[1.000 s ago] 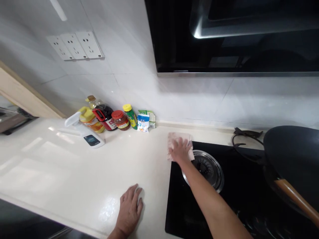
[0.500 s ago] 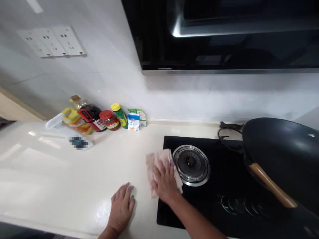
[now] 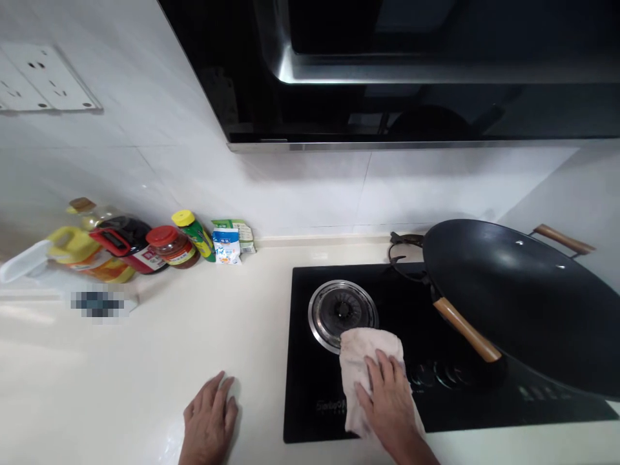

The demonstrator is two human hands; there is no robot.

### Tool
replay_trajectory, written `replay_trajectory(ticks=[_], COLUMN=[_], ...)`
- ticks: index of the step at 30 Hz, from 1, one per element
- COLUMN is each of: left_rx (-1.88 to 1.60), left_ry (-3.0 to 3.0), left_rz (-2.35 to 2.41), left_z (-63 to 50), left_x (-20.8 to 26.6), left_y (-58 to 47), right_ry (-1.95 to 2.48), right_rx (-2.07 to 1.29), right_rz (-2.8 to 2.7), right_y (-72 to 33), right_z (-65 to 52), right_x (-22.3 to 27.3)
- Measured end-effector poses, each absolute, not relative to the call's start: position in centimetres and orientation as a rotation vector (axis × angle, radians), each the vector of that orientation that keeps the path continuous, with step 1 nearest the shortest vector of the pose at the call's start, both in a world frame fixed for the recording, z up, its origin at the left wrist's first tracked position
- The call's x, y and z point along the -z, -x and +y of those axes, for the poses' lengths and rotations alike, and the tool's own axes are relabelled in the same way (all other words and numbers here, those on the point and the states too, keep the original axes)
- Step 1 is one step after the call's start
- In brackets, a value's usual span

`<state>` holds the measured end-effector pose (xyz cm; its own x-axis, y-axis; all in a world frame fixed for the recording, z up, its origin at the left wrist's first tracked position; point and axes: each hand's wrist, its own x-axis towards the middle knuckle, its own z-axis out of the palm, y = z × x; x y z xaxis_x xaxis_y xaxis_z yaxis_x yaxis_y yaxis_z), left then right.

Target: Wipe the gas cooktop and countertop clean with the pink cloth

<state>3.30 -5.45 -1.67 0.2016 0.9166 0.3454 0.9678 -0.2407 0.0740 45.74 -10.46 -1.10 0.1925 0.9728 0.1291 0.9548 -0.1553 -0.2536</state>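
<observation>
A pale pink cloth (image 3: pixel 371 349) lies on the black glass cooktop (image 3: pixel 310 394), partly over the front right rim of the round burner (image 3: pixel 343 311). My right hand (image 3: pixel 387 394) presses down on the cloth, holding it beneath the palm and fingers. My left hand (image 3: pixel 210 416) rests on the white countertop (image 3: pixel 203 336) to the left of the cooktop, its fingers extended and nothing in it. A large black wok (image 3: pixel 513 284) with wooden handles sits on the right part of the cooktop.
Along the wall at left stand a red-lidded jar (image 3: pixel 173 247), a green bottle with a yellow cap (image 3: pixel 194 234), a small white-and-blue packet (image 3: pixel 227 245), a dark bottle (image 3: pixel 133 242) and a yellow-capped jug (image 3: pixel 84 252). A black range hood (image 3: pixel 387 110) hangs above.
My right hand has carried the cloth from the counter and cooktop's left edge rightward and toward me, in front of the burner. The view has shifted right; my left hand stays on the counter.
</observation>
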Motion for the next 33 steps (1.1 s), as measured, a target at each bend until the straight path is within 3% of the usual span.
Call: replay_trajectory(ticks=[7,16,24,33], left_rx=[0.501,0.437,0.445,0.479], left_ry=[2.305,2.302,2.308,2.290], left_rz=[-1.797,-1.867,-1.825,-1.749], left_z=[-5.4,-5.7,-6.1,-5.8], left_x=[2.0,2.2,1.9,1.9], left_y=[-3.0,-3.3,-3.4,-3.3], right_ry=[2.458,2.681,2.485,2.159], right_rx=[-0.052,-0.256,-0.404,-0.358], right_rz=[-1.676,-1.624,-1.923,-2.209], right_y=[-49.0,-54.1,-46.1,-34.9], right_z=[-2.3,10.5,20.6,17.5], right_x=[-1.1,-5.1,-5.8,-6.4])
